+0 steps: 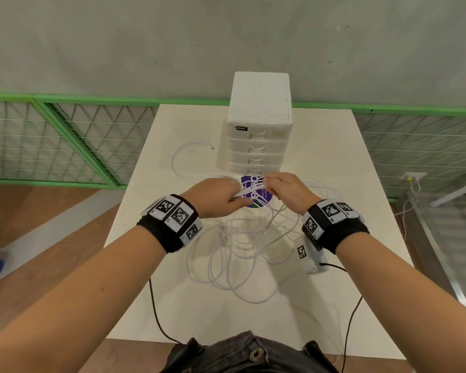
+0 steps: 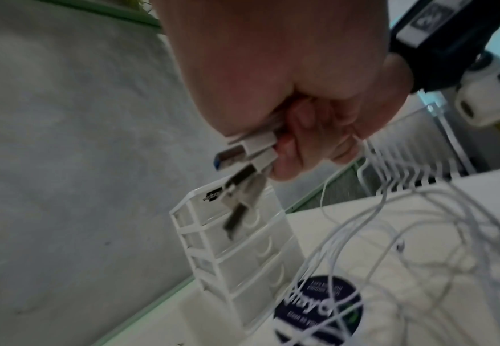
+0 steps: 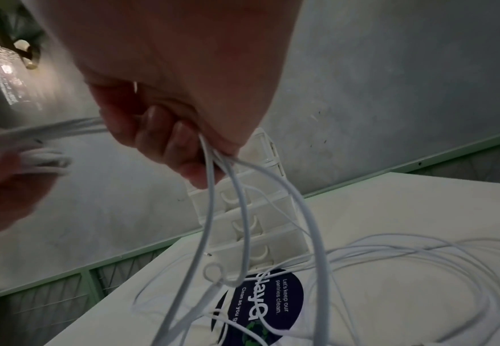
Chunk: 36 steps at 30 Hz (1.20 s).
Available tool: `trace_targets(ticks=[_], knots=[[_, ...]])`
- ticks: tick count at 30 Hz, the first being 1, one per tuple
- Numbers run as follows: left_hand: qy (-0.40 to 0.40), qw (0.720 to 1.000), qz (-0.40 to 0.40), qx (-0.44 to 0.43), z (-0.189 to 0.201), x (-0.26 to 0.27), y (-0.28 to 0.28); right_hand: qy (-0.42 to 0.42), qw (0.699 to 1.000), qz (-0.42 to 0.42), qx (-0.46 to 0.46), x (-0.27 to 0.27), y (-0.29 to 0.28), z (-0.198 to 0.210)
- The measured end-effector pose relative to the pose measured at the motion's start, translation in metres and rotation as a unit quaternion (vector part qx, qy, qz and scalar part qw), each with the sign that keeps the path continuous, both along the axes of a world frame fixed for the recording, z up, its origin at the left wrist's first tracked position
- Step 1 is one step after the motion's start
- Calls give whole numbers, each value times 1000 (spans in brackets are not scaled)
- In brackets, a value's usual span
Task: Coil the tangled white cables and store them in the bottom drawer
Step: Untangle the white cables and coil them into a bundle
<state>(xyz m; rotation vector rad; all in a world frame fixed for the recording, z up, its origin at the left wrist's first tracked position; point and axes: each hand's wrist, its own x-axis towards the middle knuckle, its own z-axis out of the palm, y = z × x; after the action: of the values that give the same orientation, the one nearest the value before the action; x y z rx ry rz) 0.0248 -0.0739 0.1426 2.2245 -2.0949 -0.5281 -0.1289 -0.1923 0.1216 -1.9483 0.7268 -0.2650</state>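
Observation:
A tangle of white cables (image 1: 240, 254) lies in loose loops on the white table (image 1: 334, 157). Both hands hold strands of it up above the table. My left hand (image 1: 218, 197) grips strands stretched across to my right hand (image 1: 280, 188). The right hand (image 2: 302, 105) is a fist around a bundle, with several USB plugs (image 2: 242, 154) sticking out of it. Cables (image 3: 228, 210) hang from the right hand (image 3: 168, 131) to the table. The white drawer unit (image 1: 257, 135) stands behind, all drawers closed, the bottom drawer (image 1: 253, 168) just beyond the hands.
One cable end (image 1: 211, 148) lies left of the drawer unit. A round purple sticker (image 1: 253, 203) is on the table under the hands. Black cords (image 1: 156, 313) run off the near table edge. A green-framed mesh fence (image 1: 65, 141) stands behind the table.

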Motion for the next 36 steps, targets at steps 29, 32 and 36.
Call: trace_targets(ticks=[29,32,36], knots=[[791,511,184,-283,74,-17,-36,-13,1000,19,-1,8,63,-49],[709,564,215,-365,70,-1,-41,3,997,57,-43,6,66,-50],[489,734,196,-428,44,17,-40,-12,992,87,-93,6,63,-38]])
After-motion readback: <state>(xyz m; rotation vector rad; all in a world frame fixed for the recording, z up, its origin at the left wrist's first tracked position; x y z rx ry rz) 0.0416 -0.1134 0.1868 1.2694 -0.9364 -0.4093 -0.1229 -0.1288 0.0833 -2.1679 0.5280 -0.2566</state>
